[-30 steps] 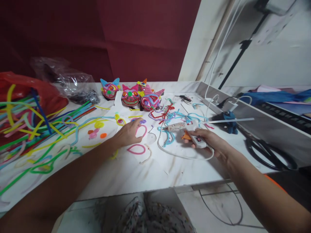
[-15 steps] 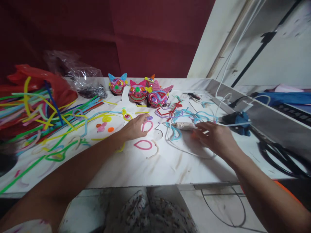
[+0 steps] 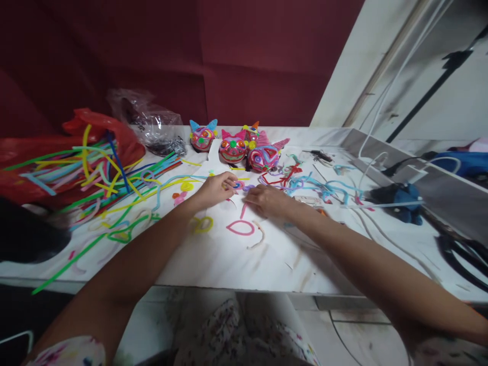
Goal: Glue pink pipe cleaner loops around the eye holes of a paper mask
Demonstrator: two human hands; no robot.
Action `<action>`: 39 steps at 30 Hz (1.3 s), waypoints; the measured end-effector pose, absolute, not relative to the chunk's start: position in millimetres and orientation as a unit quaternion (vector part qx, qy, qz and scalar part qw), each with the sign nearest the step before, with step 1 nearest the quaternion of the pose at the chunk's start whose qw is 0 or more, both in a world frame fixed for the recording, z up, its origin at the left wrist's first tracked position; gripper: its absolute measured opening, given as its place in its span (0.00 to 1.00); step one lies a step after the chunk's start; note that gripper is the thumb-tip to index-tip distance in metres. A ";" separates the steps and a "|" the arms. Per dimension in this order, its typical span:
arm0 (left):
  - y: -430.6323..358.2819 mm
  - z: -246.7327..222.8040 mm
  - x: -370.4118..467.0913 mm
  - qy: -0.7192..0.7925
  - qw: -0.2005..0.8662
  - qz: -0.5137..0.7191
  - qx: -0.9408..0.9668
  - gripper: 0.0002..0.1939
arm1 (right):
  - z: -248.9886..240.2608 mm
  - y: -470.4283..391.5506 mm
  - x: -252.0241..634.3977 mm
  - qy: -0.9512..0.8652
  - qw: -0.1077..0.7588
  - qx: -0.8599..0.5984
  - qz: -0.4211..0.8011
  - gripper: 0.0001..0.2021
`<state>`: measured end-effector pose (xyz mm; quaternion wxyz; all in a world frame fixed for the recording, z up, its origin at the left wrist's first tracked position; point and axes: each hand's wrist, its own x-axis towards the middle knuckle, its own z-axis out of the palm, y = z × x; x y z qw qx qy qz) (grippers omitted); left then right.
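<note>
My left hand (image 3: 218,190) is closed in a pinch at a small coiled pipe-cleaner piece (image 3: 238,185) in purple and pink. My right hand (image 3: 270,199) meets it from the right, its fingers closed at a purple bit (image 3: 248,188); exactly what they grip is partly hidden. Below the hands lies a pink pipe-cleaner loop (image 3: 241,234), with a pale curved stick (image 3: 261,236) beside it. A yellow coil (image 3: 203,224) rests under my left wrist. The white glue gun (image 3: 309,201) lies just beyond my right forearm.
Several decorated animal heads (image 3: 233,146) stand at the back. Pipe cleaners (image 3: 125,188) spread across the left beside a red bag (image 3: 129,138). Blue scraps (image 3: 331,189), a white cable (image 3: 381,203) and black scissors (image 3: 457,259) lie to the right.
My right hand has let go of the glue gun and moved left to meet my left hand. The camera view has shifted left.
</note>
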<state>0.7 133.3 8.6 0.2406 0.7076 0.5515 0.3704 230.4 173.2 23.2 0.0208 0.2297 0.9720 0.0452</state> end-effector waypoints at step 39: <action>40.0 12.4 -58.2 0.604 0.040 0.070 0.793 0.15 | 41.4 169.1 209.6 0.899 0.019 0.405 -0.167 0.17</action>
